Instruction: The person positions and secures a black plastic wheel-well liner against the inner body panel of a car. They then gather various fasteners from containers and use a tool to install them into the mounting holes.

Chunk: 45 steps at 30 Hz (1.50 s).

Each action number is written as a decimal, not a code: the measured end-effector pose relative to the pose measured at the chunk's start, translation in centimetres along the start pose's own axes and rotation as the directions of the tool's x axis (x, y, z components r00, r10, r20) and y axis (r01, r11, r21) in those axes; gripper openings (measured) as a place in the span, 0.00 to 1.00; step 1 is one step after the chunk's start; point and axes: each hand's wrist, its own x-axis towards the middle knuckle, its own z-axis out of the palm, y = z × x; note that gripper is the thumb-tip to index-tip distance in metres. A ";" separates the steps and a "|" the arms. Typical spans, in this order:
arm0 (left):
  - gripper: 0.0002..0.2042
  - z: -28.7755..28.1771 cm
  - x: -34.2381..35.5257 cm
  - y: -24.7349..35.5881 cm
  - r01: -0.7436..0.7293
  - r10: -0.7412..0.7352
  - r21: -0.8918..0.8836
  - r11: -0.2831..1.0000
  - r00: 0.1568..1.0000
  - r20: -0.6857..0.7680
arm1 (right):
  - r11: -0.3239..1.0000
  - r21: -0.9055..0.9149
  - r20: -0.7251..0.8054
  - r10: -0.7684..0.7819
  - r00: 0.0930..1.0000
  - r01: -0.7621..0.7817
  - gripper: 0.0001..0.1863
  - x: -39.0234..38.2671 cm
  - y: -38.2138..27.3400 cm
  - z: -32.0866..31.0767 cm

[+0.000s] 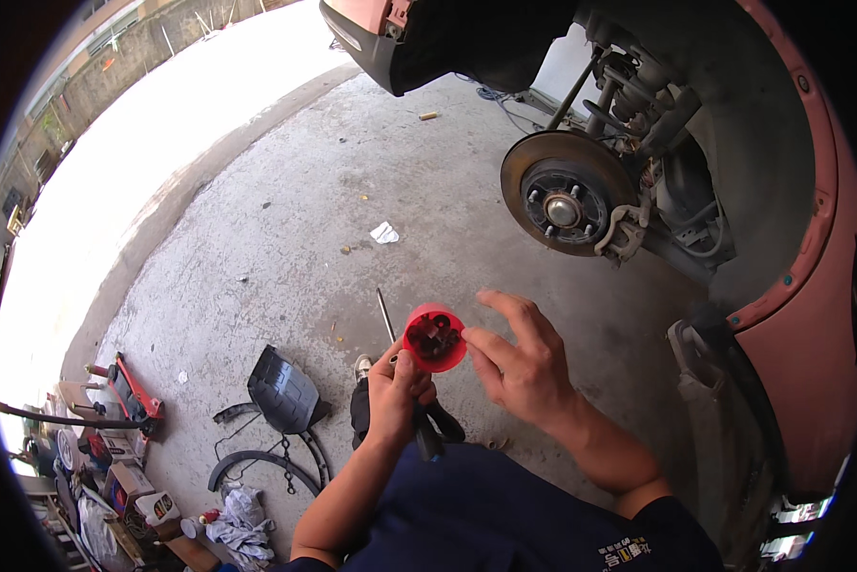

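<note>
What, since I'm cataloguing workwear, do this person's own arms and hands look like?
The left hand and right hand are bare, with no glove, ring or watch visible. The forearms are uncovered too. A short dark navy right sleeve ends near the elbow; the matching shirt carries a small white and yellow print.

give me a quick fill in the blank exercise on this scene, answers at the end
1. The left hand holds a round container coloured ____.
2. In the picture, the brake disc shows higher up than the container and to its ____.
3. The jack on the floor shows to the ____ of the black plastic panel.
4. The crumpled scrap on the floor beyond the hands is coloured ____.

Missing words: red; right; left; white
</note>
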 end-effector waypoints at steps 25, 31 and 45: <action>0.21 -0.5 27.3 6.7 0.163 -0.466 0.784 0.599 0.868 0.175 | 0.831 -0.468 0.415 0.507 0.756 -0.300 0.03 12.8 13.8 9.0; 0.20 -2.0 27.1 7.1 0.110 -0.330 0.677 0.727 0.922 0.204 | 0.935 -0.247 0.414 0.340 0.844 -0.256 0.04 14.1 15.3 10.0; 0.23 -3.6 27.8 10.1 0.132 -0.416 0.825 0.549 0.900 0.133 | 0.979 0.033 0.597 0.141 0.790 -0.200 0.05 15.0 16.9 12.8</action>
